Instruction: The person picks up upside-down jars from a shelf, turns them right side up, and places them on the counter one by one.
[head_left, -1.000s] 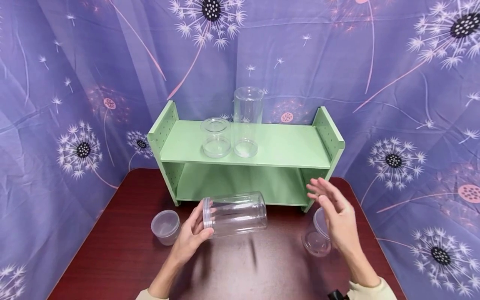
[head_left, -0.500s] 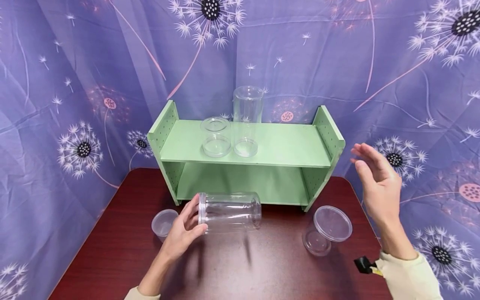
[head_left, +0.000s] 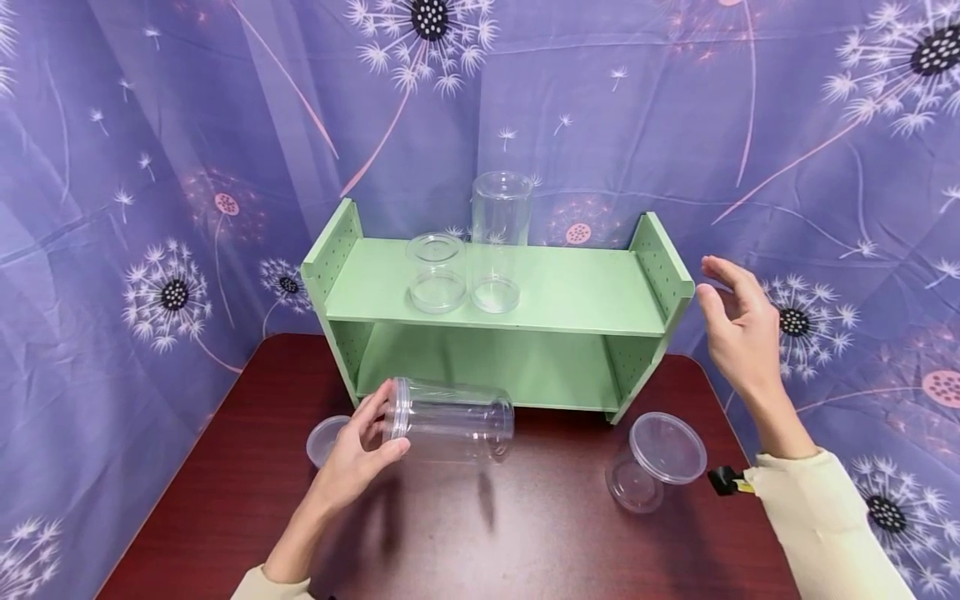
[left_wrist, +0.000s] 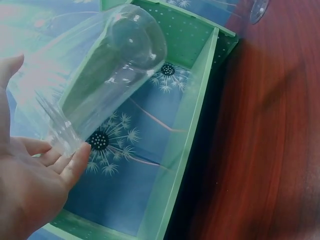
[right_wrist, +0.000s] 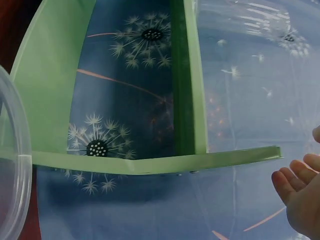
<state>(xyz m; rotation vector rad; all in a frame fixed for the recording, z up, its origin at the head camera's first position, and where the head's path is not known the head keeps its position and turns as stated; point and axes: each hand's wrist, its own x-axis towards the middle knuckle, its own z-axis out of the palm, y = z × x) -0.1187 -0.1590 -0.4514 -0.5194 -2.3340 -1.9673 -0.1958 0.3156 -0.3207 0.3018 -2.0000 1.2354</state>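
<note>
Nearest me, the table (head_left: pixel 555 542) spreads before the green shelf (head_left: pixel 585 287). In front of the shelf, toward its left, I see the left hand (head_left: pixel 347 461) holding a big clear jar (head_left: pixel 453 417) on its side above the table, thumb and fingers gripping the ridged end; the other end points toward the shelf's right. A small tub (head_left: pixel 322 438), partly hidden by that hand, sits off the shelf's front left. A lidded jar (head_left: pixel 666 450) stands off its front right. Beyond the shelf's right end I have the right hand (head_left: pixel 742 329) raised and free, fingers loosely bent, thumb apart from them. On the shelf's upper board, left of centre, a short jar (head_left: pixel 437 275) stands just beside a tall jar (head_left: pixel 501 233). Behind the shelf hangs purple cloth (head_left: pixel 600 125).
</note>
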